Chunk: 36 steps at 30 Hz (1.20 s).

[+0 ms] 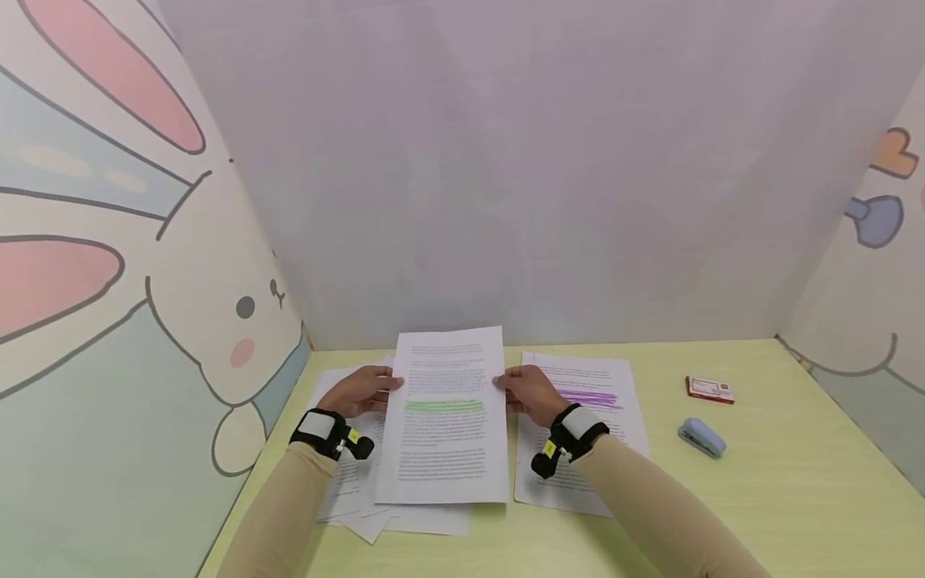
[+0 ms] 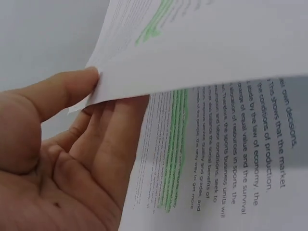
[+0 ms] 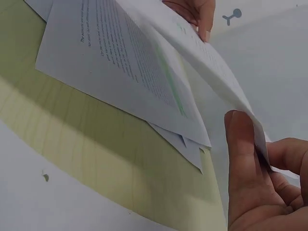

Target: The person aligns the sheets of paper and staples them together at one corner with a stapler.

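Observation:
Both hands hold up a printed sheet of paper with a green highlighted band across its middle. The left hand pinches its left edge, thumb in front and fingers behind, as the left wrist view also shows. At the opposite edge the right hand pinches it between thumb and fingers. Beneath the raised sheet lie several loose papers; one of them, a highlighted page, shows a green band too. Under the right forearm lies a page with purple highlighting.
A light blue stapler lies on the yellow-green table at the right. Behind it sits a small red and white box. A pale back wall and cartoon-printed side panels enclose the table.

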Motion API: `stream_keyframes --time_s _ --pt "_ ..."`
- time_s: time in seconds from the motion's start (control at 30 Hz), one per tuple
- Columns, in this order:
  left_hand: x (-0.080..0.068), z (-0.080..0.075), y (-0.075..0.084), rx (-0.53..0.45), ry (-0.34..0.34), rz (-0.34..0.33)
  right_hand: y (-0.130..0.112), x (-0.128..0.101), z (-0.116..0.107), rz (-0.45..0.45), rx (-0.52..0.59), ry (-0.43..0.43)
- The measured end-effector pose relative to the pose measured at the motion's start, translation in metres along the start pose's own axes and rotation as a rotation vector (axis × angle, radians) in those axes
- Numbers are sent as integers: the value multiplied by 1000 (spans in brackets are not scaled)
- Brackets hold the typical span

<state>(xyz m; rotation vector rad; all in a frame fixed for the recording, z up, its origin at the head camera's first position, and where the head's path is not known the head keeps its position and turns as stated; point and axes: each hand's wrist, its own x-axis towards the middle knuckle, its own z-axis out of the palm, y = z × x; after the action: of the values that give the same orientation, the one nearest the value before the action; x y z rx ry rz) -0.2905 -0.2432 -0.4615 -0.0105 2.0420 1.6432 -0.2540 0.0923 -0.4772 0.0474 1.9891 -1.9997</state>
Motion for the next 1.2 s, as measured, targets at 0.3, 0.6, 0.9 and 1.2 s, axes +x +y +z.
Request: stream_keyframes --time_s 0.3,0.6,0.9,1.2 --pt "2 14 12 -39 -8 83 -8 -7 -16 -45 49 8" --pt "4 34 25 -31 24 126 -13 -16 -35 -67 37 32" --pt "7 46 33 -45 -5 149 -17 -23 -53 -83 56 14" --pt "10 58 43 -27 -61 177 -25 -32 -71 -86 37 35"
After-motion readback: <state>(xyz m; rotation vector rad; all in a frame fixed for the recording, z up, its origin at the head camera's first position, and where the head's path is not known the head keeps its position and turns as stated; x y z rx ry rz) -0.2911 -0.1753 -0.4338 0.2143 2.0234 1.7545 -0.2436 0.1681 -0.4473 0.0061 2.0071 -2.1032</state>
